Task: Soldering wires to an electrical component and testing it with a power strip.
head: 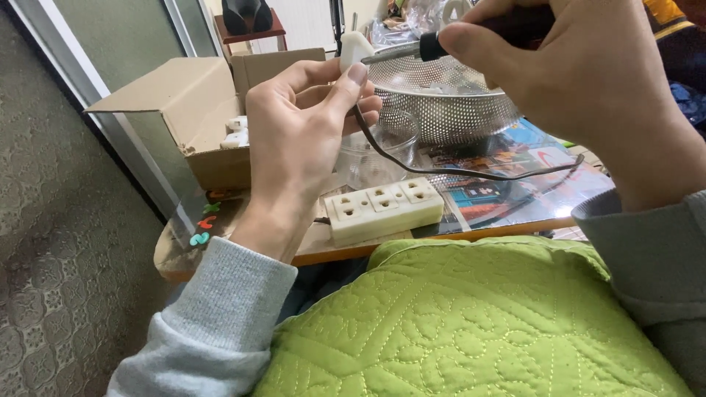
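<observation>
My left hand is raised above the table and pinches a small white plug-like part, from which a dark cable hangs and loops to the right. My right hand grips a tool with a dark handle and a metal shaft; its tip touches the white part. Below both hands a cream power strip with three sockets lies on the table near the front edge.
A metal mesh colander and a clear glass bowl stand behind the hands on the glass-topped table. An open cardboard box sits at the left. A green quilted cushion lies on my lap.
</observation>
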